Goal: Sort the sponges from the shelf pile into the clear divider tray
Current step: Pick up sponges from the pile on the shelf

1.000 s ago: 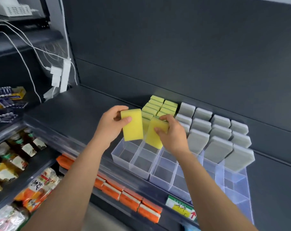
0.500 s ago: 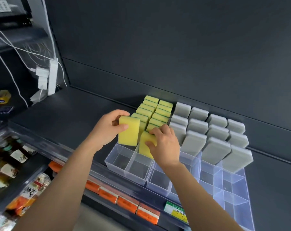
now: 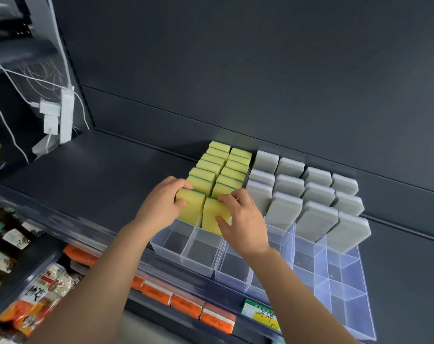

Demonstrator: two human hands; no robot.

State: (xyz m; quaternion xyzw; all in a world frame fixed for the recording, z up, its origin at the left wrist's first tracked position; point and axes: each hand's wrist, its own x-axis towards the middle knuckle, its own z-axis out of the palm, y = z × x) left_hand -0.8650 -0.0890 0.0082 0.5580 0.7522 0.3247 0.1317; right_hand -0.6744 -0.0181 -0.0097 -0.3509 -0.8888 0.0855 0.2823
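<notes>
Pinching one yellow sponge in each hand, both upright at the near end of the yellow rows (image 3: 226, 167), just behind the bare near-left cells of the clear divider tray (image 3: 335, 281). With the left hand (image 3: 161, 207), curled round the left sponge (image 3: 191, 212) — thumb on the near face, fingers over the top edge. With the right hand (image 3: 243, 219), clasping the right sponge (image 3: 212, 214), fingertips on its top corner, thumb low on the near face. Likely light, soft and springy, dry rather than slippery, with a thin green backing a little stiffer; no fear of breakage. Best taken across the broad faces near the top, gently enough not to buckle the foam — then eased straight down between the clear walls. Further right, in the same tray, grey sponges (image 3: 310, 194) standing in rows.
</notes>
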